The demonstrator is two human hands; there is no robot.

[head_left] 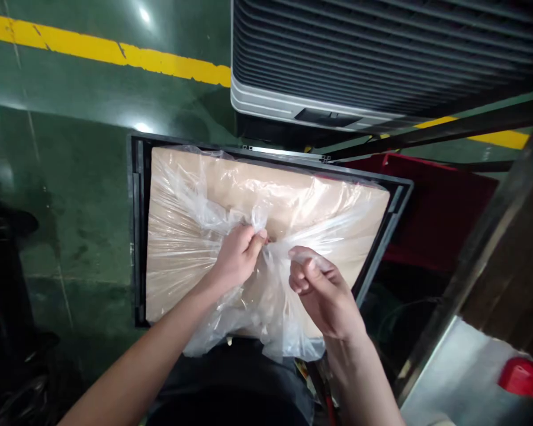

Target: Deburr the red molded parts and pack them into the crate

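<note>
— Since both hands are on the clear plastic film (190, 236), where's the item sitting?

— Film is bunched over a flat cardboard carton (266, 189), which lies inside a black rectangular frame (137, 236). Carton fills most of the frame. Film gathers toward the middle, and loose folds hang past the near edge.

— Grip state?

— Left hand (236, 257) is closed, thumb and fingers pinching a gathered wad of film. Right hand (322, 290) is curled, thumb lying across folded fingers. A fold runs up near the fingertips (298, 255), but can't tell whether it's actually held. Hands are near each other, not touching.

— Handling notes?

— Judgement call: film this thin is safer gripped by gathered folds than by a single layer. Slow, even pulls along the carton face would suit it. Main risks are tearing at a tight pinch and snagging on the frame corners.

— Surface and surroundings?

— Frame appears to rest on a glossy green floor (71, 77), with a yellow painted line (106, 50) crossing it beyond. Just past the frame's far edge sits a grey louvred unit (382, 53), possibly an air cooler. To the right are a dark metal bar (426, 133) and a red panel (435, 201). Lower right corner shows a red object (525, 377) on a pale grey surface (453, 378).
</note>
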